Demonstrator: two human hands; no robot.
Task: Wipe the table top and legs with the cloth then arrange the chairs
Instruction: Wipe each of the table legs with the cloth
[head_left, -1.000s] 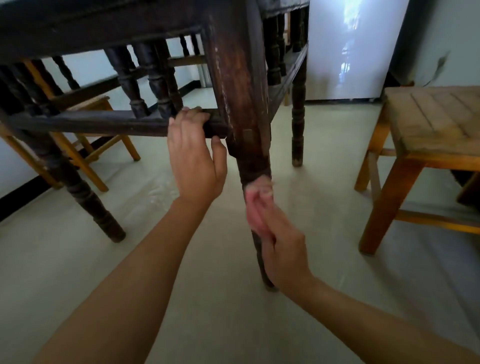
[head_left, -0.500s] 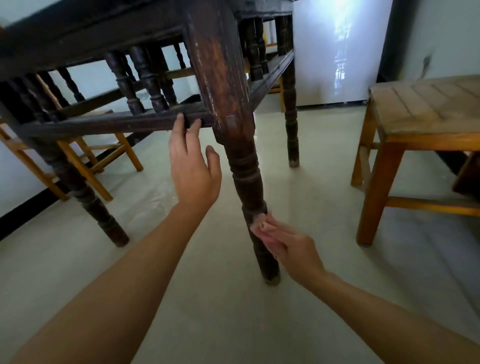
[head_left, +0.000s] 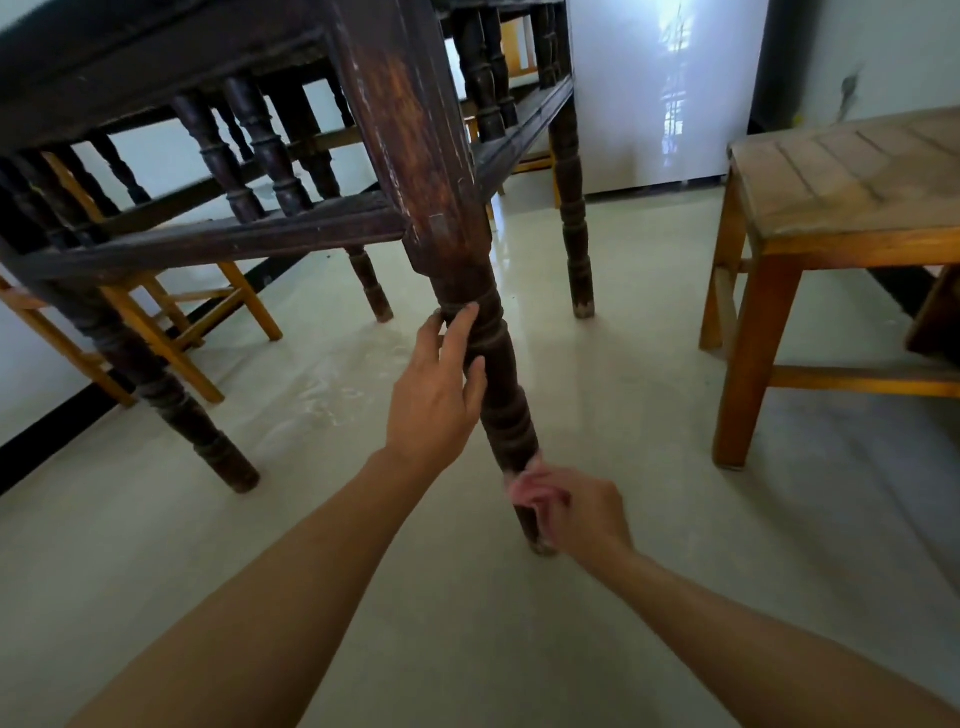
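I see the dark wooden table (head_left: 218, 244) from low down, its turned near leg (head_left: 498, 379) running down the middle of the view. My right hand (head_left: 576, 512) is closed around a pink cloth (head_left: 522, 486) and presses it against the leg's lower part, just above the foot. My left hand (head_left: 439, 395) rests on the same leg higher up, fingers wrapped around its turned section. A light wooden chair (head_left: 841, 244) stands to the right. Another light wooden chair (head_left: 171, 332) shows behind the table's left legs.
The floor (head_left: 467, 623) is pale and glossy, with a wet-looking patch under the table. A white appliance or door (head_left: 660, 93) stands at the back. A further chair (head_left: 519, 140) shows behind the table's far side. A black skirting runs along the left wall.
My left hand has left the lower rail and come down onto the near leg. My right hand with the cloth has slid down the leg toward the foot.
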